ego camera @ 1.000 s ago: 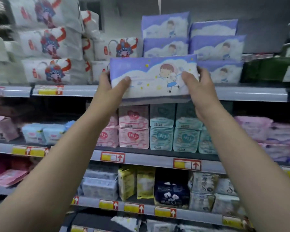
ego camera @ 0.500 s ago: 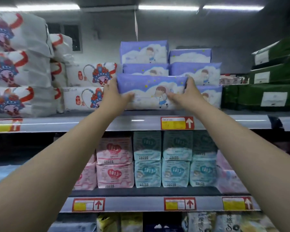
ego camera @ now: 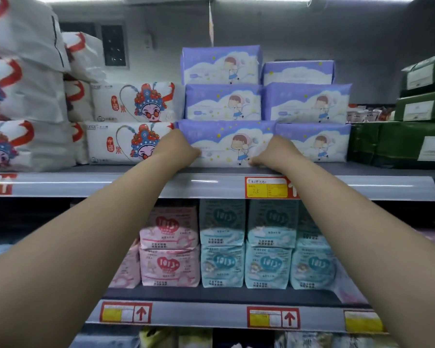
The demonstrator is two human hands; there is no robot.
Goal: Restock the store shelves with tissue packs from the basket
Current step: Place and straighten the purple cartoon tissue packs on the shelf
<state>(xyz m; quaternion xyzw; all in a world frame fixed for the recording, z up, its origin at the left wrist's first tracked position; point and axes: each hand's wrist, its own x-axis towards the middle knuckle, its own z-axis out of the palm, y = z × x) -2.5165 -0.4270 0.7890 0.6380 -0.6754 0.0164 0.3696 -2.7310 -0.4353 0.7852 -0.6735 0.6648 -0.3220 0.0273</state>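
small print on tissue pack (ego camera: pixel 224 136) seems blurred.

The purple tissue pack (ego camera: pixel 226 144) is wrapped in thin plastic film, soft and faintly creased, with a low sheen. The white opera-mask packs (ego camera: pixel 126 144) wear the same sort of film (crinklier towards the ends). The dark green packs (ego camera: pixel 399 144) look slicker and glossier. The shelf edge strip (ego camera: pixel 206 184) is smooth and shiny, catching a streak of light; its price label (ego camera: pixel 266 188) looks like matt paper.
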